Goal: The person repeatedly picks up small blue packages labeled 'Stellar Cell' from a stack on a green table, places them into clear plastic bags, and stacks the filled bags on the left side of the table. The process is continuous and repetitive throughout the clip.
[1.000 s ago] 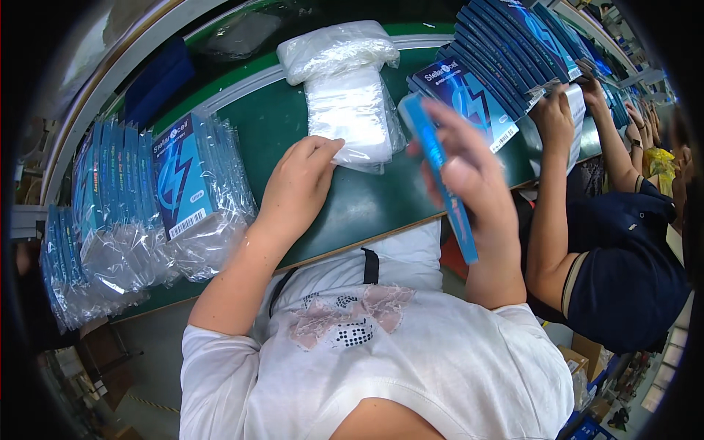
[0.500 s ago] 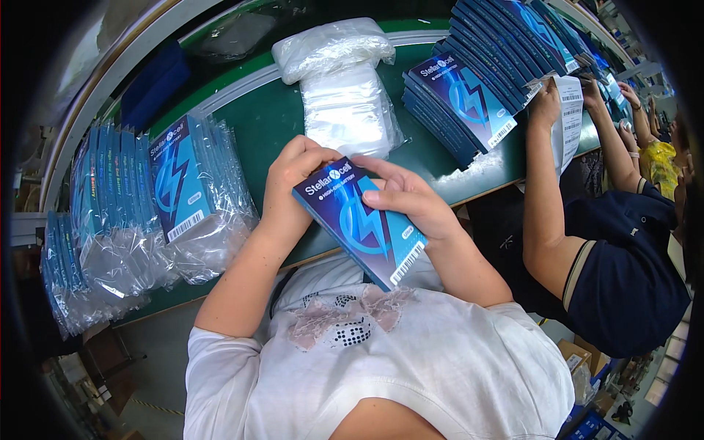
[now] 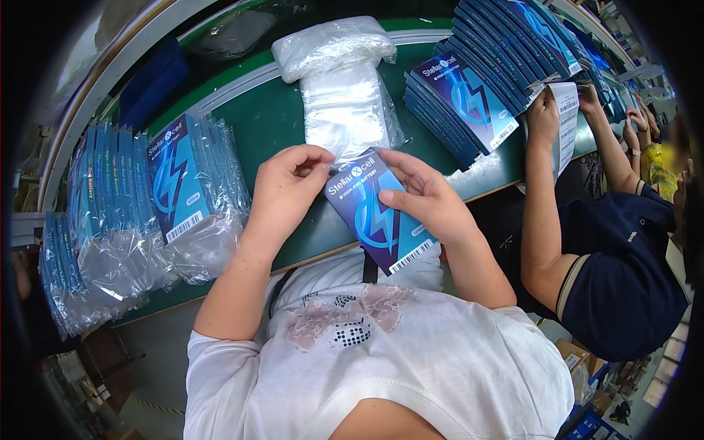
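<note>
My right hand [image 3: 429, 198] grips a flat blue battery box [image 3: 378, 213], thumb on its front and fingers behind. The box is tilted, its barcode end toward me. By the box's upper left corner, my left hand [image 3: 297, 187] is closed in a pinch at the near edge of a stack of clear plastic bags [image 3: 345, 114]. What its fingertips hold, if anything, I cannot make out. A bundled roll of clear plastic [image 3: 334, 48] lies over the far end of the bags.
Battery boxes in clear bags [image 3: 176, 180] stand in rows at the left of the green table [image 3: 260, 110]. Unbagged boxes [image 3: 469, 99] lean in rows at the far right. A co-worker there in a dark shirt [image 3: 620, 279] holds a sheet of barcode labels [image 3: 565, 125].
My left hand has drawn away from behind the box to its left, fingertips now pinched beside the bags. The box has shifted slightly right and away from me in my right hand.
</note>
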A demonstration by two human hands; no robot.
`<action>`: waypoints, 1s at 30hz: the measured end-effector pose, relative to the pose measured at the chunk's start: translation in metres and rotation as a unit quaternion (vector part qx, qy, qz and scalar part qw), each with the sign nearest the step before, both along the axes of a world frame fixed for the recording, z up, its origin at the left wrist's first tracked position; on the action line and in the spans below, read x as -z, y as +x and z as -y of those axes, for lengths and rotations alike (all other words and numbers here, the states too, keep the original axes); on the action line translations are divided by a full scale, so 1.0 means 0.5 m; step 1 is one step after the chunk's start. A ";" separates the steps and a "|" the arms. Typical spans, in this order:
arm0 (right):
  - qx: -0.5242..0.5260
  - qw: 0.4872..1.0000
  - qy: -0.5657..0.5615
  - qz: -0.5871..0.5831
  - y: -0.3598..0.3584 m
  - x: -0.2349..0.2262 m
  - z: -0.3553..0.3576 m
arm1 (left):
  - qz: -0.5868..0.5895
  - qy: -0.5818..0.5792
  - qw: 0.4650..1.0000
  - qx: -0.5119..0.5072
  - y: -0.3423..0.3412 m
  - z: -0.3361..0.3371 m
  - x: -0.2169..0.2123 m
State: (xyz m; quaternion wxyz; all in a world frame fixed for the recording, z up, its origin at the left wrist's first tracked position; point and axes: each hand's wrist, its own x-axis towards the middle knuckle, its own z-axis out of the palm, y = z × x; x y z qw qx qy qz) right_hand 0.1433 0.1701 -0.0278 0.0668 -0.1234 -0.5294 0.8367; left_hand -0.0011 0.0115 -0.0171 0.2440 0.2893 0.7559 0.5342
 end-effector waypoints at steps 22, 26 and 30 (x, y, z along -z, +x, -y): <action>0.078 0.996 -0.030 0.023 0.005 0.006 0.035 | 0.065 0.098 0.993 -0.030 0.017 -0.006 0.004; 0.040 0.999 -0.020 0.015 0.009 0.000 0.042 | 0.036 0.118 0.987 -0.106 0.012 -0.009 0.003; 0.072 0.997 -0.020 0.005 0.005 0.013 0.052 | -0.058 0.064 0.991 -0.103 0.005 0.001 0.005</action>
